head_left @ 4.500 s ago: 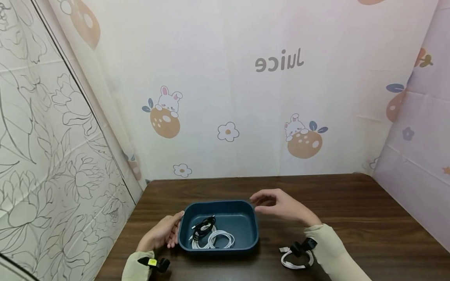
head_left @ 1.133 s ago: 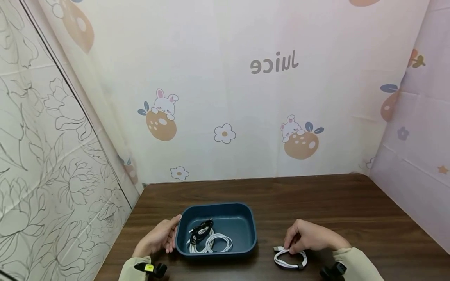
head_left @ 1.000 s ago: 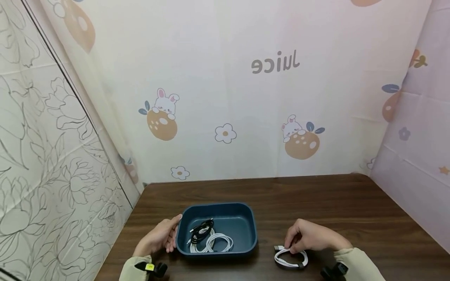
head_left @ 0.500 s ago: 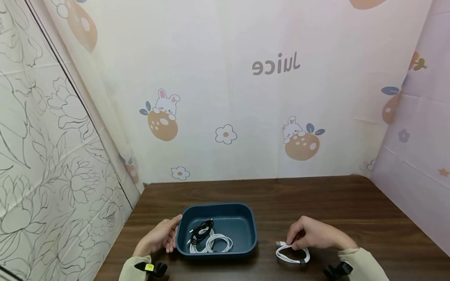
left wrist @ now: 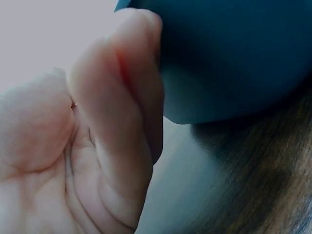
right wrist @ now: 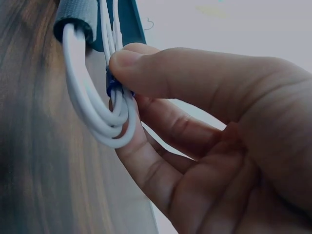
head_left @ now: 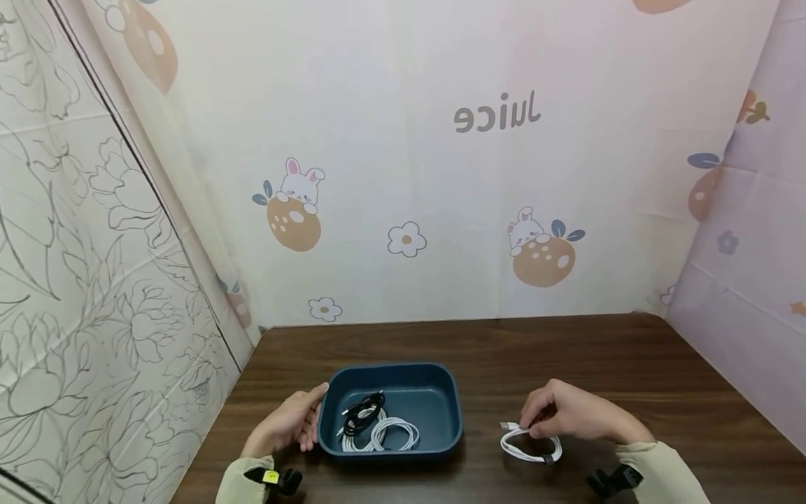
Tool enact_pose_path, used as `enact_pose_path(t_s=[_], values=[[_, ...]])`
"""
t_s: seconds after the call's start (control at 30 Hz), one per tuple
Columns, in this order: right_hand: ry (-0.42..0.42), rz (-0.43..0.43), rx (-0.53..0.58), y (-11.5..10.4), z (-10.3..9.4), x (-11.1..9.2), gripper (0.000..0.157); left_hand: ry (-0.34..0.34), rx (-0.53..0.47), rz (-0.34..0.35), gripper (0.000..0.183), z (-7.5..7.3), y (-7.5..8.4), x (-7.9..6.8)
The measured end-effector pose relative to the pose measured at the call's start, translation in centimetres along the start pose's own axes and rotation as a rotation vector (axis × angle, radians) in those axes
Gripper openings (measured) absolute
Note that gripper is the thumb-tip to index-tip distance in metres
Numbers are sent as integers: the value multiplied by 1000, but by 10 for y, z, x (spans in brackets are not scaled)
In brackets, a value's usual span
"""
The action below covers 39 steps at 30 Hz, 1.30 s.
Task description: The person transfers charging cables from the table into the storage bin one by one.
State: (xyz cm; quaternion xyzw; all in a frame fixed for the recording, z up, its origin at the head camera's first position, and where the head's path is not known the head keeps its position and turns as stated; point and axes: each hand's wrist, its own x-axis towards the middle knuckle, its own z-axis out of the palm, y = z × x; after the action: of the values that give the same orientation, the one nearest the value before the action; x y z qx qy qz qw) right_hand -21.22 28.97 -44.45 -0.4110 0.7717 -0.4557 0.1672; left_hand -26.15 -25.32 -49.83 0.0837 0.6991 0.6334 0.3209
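Observation:
A white USB cable point(head_left: 522, 455), coiled and bound with a dark strap, is pinched between the thumb and fingers of my right hand point(head_left: 576, 413) on the right of the head view. Its metal plug points left. The right wrist view shows the cable's white loops point(right wrist: 109, 129) hanging beside my fingertips. My left hand point(head_left: 290, 423) holds the left side of a dark blue box point(head_left: 434, 420), thumb at the rim and bent fingers against the outer wall. Inside the box lie a coiled black cable point(head_left: 362, 413) and coiled white cables point(head_left: 403, 423), bunched toward its left.
The dark wooden table point(head_left: 567, 343) runs back to a wall cloth point(head_left: 352, 140) with bunny and fruit prints. A flower-patterned cloth point(head_left: 94, 280) hangs on the left, and a pale cloth point(head_left: 749, 259) on the right.
My right hand came down from beside the box's right rim to the white USB cable, then drew it slightly up and right. The left hand has kept its place at the box.

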Motion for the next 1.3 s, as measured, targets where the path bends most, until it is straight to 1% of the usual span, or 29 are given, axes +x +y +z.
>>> enact_pose_path(t_s=[0.17,0.3,0.4,0.5,0.6,0.73,1.0,1.17,1.3], values=[[17,-35,-18,-3,-2,0,16,11,25,14,69,0,1,1],[24,-48,-15,-3,-2,-1,20,-4,25,8,68,2,2,3],[27,-60,-13,-3,-2,-1,17,-15,28,14,68,3,3,6],[25,-61,-15,-2,-2,1,16,-10,32,27,69,3,4,8],[21,-52,-25,-2,-4,4,15,-8,32,31,69,3,4,8],[29,-47,-45,-3,-6,9,14,-9,20,18,68,4,3,7],[45,-12,-90,-13,-14,22,13,-4,18,19,68,5,2,2],[47,17,-135,-22,-21,37,13,3,18,22,69,4,1,0],[61,63,-152,-28,-24,51,12,0,8,17,68,3,0,-1]])
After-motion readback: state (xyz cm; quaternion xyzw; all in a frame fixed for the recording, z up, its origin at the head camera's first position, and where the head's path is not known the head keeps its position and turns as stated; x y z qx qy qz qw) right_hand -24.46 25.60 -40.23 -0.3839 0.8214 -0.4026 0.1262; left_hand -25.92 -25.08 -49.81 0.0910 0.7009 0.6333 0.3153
